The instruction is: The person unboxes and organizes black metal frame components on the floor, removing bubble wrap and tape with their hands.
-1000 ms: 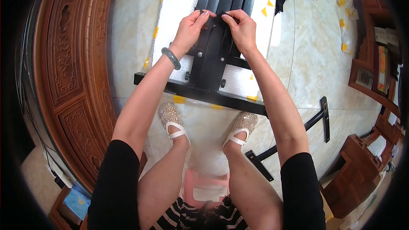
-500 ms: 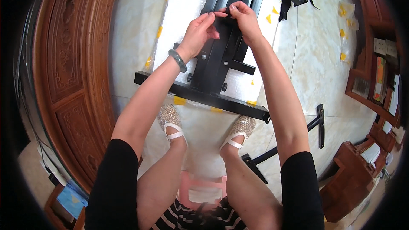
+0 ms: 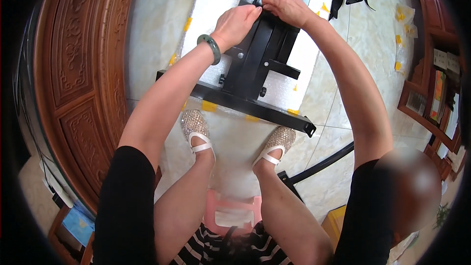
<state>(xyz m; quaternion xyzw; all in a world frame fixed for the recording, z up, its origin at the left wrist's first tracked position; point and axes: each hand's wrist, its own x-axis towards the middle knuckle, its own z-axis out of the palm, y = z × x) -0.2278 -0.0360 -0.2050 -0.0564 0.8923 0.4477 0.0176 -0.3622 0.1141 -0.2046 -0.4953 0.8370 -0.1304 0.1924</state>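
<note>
A black metal frame (image 3: 245, 71) of long bars and a wide foot bar lies on a white sheet in front of me. My left hand (image 3: 238, 23), with a green bangle (image 3: 210, 48) on its wrist, is closed at the frame's upper cross piece. Close beside it, my right hand (image 3: 288, 10) is bent over the same spot with its fingers pinched together. The fingertips of both hands almost meet there. Whatever they pinch is too small and hidden to make out. Black knobs (image 3: 263, 92) stick out lower on the frame.
White foam sheet (image 3: 301, 78) with yellow tape lies under the frame. Another black bar (image 3: 321, 164) rests on the floor at right, near a blurred round shape (image 3: 417, 191). Carved wooden cabinet (image 3: 73, 68) stands left; a pink stool (image 3: 211, 216) is beneath me.
My right hand has turned over and its elbow has swung outward. My left fingers have closed in. A blurred round shape has come in at the lower right.
</note>
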